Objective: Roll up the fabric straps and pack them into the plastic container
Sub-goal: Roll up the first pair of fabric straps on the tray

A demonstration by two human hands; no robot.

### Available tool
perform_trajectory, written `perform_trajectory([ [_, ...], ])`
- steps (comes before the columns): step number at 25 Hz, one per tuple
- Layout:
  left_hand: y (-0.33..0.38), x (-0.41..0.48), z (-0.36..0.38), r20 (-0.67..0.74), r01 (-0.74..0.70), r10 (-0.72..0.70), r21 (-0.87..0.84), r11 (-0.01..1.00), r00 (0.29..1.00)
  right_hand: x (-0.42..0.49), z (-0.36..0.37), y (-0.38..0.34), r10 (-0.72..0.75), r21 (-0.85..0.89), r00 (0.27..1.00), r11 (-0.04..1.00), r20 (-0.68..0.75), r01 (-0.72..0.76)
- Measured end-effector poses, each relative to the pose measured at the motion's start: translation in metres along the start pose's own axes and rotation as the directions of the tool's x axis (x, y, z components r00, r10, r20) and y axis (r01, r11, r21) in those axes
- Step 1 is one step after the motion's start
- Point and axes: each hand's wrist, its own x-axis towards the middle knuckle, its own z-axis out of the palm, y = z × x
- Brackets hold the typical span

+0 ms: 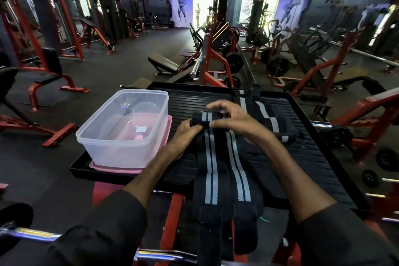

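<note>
1. Fingers (217,106) of the right hand (231,119) and the left hand (185,131) pinch a small roll (200,117) at frame centre, grasping it from both ends.
2. Unwound strap length (209,168) lies flat on the black surface (302,157), running to the lower centre beside a second flat strap (239,175).
3. Further straps (269,119) lie right of centre, unrolled.
4. Plastic container (123,134), left of centre on a pink lid (112,169), shows no straps inside.
5. Judged progress: early; first roll just begun, nothing packed.
</note>
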Motion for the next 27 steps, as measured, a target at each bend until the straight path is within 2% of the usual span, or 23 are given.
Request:
perform_trajectory([
  [2, 0.0, 0.003, 0.002, 0.06, 0.0, 0.003, -0.043, 0.999, 0.998, 0.009, 0.007, 0.007, -0.085, -0.112, 0.996, 0.99, 0.014, 0.086],
  [5, -0.004, 0.006, -0.003, 0.164, 0.02, -0.009, -0.064, 0.998, 0.986, 0.016, 0.001, 0.02, -0.155, -0.047, 0.983, 0.987, -0.102, 0.151],
  [9, -0.008, 0.005, -0.006, 0.24, 0.019, -0.006, -0.052, 0.998, 0.971, 0.017, -0.007, 0.034, -0.197, 0.008, 0.965, 0.979, -0.171, 0.202],
  [13, -0.015, 0.011, -0.008, 0.228, -0.017, 0.023, -0.03, 0.999, 0.973, 0.021, -0.01, 0.051, -0.188, 0.086, 0.96, 0.974, -0.208, 0.21],
  [16, -0.004, 0.023, -0.006, 0.086, 0.004, -0.001, -0.038, 0.999, 0.996, 0.025, -0.016, 0.059, -0.162, 0.157, 0.969, 0.969, -0.188, 0.192],
  [19, 0.001, 0.041, -0.003, 0.054, -0.059, 0.06, -0.016, 0.998, 0.997, 0.028, -0.016, 0.062, -0.136, 0.187, 0.978, 0.969, -0.157, 0.164],
  [23, -0.009, 0.057, 0.002, 0.013, -0.165, 0.165, 0.047, 0.985, 0.986, 0.029, -0.015, 0.067, -0.107, 0.155, 0.982, 0.979, -0.159, 0.131],
  [27, -0.017, 0.065, 0.002, 0.055, -0.131, 0.132, -0.016, 0.991, 0.99, 0.032, -0.01, 0.077, -0.13, 0.087, 0.974, 0.985, -0.184, 0.148],
])
